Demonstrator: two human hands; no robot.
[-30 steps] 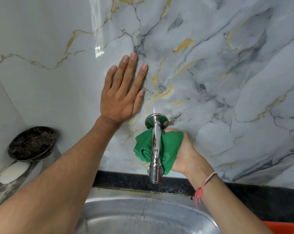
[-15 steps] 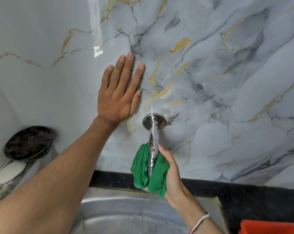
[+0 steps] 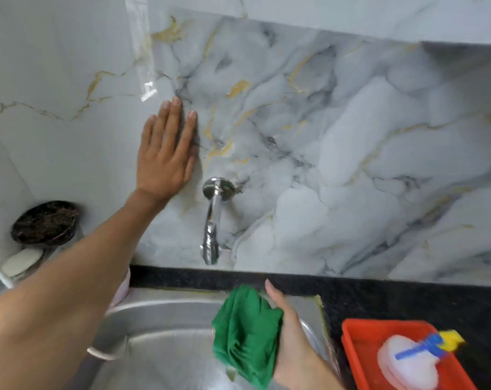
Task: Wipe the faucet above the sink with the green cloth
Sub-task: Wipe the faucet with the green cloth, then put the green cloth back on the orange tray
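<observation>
A chrome faucet (image 3: 212, 220) sticks out of the marble wall and hangs bare above the steel sink (image 3: 154, 347). Below it, over the sink, my right hand (image 3: 290, 344) holds the crumpled green cloth (image 3: 245, 336), well apart from the faucet's spout. My left hand (image 3: 165, 153) lies flat on the wall, fingers together and pointing up, just left of and above the faucet's round base.
A black counter strip (image 3: 379, 299) runs under the wall. An orange tray (image 3: 359, 336) with a white sponge and a blue and yellow brush sits at the lower right. At the left stand a dark bowl (image 3: 46, 222) and a white soap bar (image 3: 22, 261).
My right hand has slid the green cloth down off the faucet and drawn it back over the sink. The view has pulled back and the orange tray's contents now show. My left hand stays on the wall.
</observation>
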